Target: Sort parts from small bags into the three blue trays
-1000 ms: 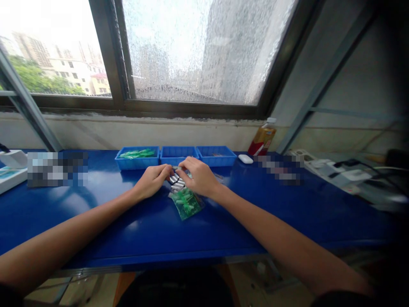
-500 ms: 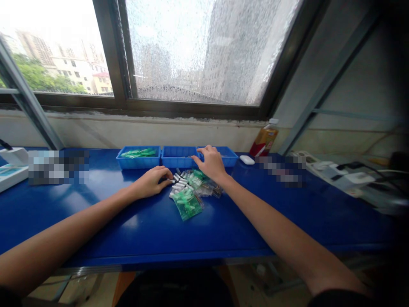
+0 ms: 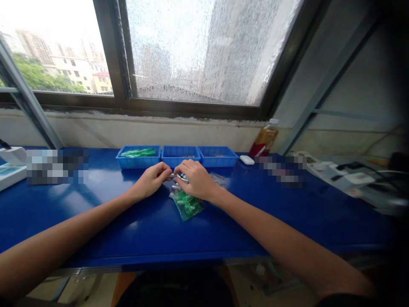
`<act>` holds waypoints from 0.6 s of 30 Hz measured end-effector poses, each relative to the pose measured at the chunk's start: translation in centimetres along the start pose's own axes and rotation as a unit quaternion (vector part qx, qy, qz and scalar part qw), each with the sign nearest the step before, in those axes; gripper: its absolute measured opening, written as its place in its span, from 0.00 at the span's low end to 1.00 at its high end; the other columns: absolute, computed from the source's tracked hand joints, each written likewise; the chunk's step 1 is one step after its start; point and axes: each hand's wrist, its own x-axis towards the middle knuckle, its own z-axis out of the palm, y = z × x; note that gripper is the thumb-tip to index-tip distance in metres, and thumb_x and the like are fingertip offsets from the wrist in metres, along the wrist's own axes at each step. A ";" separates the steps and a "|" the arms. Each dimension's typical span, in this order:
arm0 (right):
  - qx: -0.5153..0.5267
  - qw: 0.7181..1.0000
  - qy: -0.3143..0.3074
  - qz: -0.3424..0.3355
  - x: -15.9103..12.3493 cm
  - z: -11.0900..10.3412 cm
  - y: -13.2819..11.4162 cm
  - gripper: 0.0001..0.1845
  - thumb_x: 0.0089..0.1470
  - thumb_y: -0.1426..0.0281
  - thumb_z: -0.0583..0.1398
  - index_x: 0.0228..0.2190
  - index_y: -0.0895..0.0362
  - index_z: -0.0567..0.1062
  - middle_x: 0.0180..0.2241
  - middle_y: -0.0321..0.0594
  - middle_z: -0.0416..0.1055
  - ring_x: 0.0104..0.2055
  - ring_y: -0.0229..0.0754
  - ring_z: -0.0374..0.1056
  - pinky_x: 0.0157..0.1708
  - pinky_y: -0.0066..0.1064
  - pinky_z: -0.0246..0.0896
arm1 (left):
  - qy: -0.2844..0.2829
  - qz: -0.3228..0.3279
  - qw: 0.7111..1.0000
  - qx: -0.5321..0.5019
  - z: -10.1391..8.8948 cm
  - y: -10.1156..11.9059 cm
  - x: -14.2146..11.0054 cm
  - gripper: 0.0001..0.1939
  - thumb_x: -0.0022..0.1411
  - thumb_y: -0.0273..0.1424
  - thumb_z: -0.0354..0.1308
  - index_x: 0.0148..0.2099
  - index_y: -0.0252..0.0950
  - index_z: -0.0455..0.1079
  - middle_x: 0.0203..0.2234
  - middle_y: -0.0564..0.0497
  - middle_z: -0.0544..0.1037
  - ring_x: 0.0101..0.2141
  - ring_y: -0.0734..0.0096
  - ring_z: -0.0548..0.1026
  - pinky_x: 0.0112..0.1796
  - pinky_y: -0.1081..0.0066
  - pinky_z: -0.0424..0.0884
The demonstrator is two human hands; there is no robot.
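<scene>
Speckled window (image 3: 191, 51) up top, shiny blue counter (image 3: 121, 238) right below it. Head view's the only one going, so: left hand (image 3: 152, 181) has a small pale piece (image 3: 173, 175) pinched by one end. Right hand (image 3: 200, 181) is curled in at the other end, thumb near the fingertips, but honestly can't tell if it's gripping anything. That piece is just beyond the green bag (image 3: 188, 205), in front of the middle bin (image 3: 169, 162).

Progress-wise I'd call it partway. Left bin (image 3: 140, 164) has a bunch of green packets (image 3: 138, 152) in it; the middle one and the right bin (image 3: 220, 162) hold a few bits too tiny to make out. Plenty's left out on the counter though: the green bag, plus clear bags (image 3: 218, 178) peeking past the right hand, which hides the rest. Bottle (image 3: 263, 140) and white case (image 3: 247, 160) sit off to the right.
</scene>
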 end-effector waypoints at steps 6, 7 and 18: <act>-0.011 1.000 0.001 0.007 0.0 0.0 0.0 0.08 0.56 0.68 0.55 0.33 0.60 0.70 0.32 0.43 0.69 0.36 0.42 0.61 0.35 0.32 0.50 | -0.018 -0.021 0.999 -0.029 -0.3 0.5 0.0 0.14 0.61 0.38 0.47 0.33 0.33 0.65 0.24 0.53 0.70 0.27 0.73 0.68 0.31 0.72 0.64; -0.009 1.000 0.002 0.012 0.1 0.0 0.0 0.09 0.57 0.68 0.54 0.33 0.60 0.70 0.32 0.43 0.69 0.36 0.42 0.61 0.35 0.32 0.50 | -0.022 -0.019 0.999 -0.025 -0.3 0.6 -0.1 0.14 0.61 0.38 0.48 0.34 0.32 0.66 0.26 0.52 0.71 0.28 0.73 0.69 0.32 0.72 0.64; 0.038 0.999 0.020 -0.001 0.1 0.6 0.6 0.12 0.59 0.69 0.51 0.26 0.59 0.68 0.26 0.41 0.68 0.31 0.40 0.61 0.33 0.31 0.53 | -0.015 0.059 0.994 0.096 -0.3 0.3 -0.4 0.12 0.61 0.35 0.50 0.42 0.33 0.69 0.32 0.48 0.75 0.34 0.69 0.72 0.34 0.70 0.66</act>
